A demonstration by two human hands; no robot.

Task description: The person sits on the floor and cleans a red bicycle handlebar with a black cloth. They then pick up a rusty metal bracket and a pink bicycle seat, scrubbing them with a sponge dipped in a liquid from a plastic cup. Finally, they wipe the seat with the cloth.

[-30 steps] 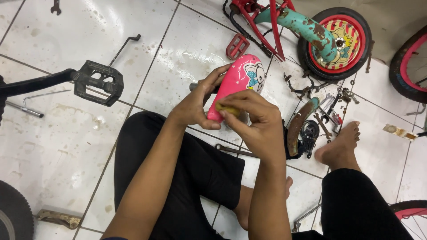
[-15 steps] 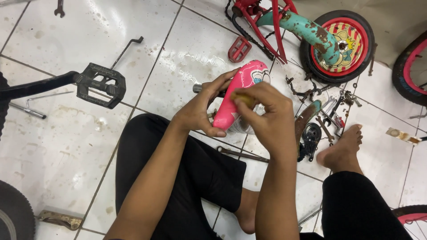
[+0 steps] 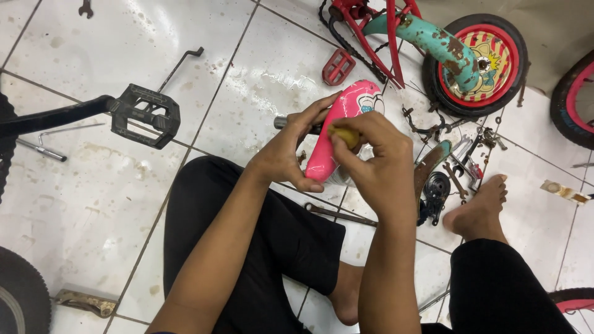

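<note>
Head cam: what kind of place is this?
Likely an informal bicycle repair spot on a tiled floor: a small bike wheel, a loose red pedal and scattered tools surround the pink saddle.

A glossy pink plastic saddle [image 3: 337, 127] is shining above wet-looking glazed floor tiles [image 3: 93, 204], near a rust-flaked teal metal fork [image 3: 433, 43].

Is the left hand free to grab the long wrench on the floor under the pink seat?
Probably not: the left hand is gripping the pink seat, though the wrench lies unobstructed.
</note>
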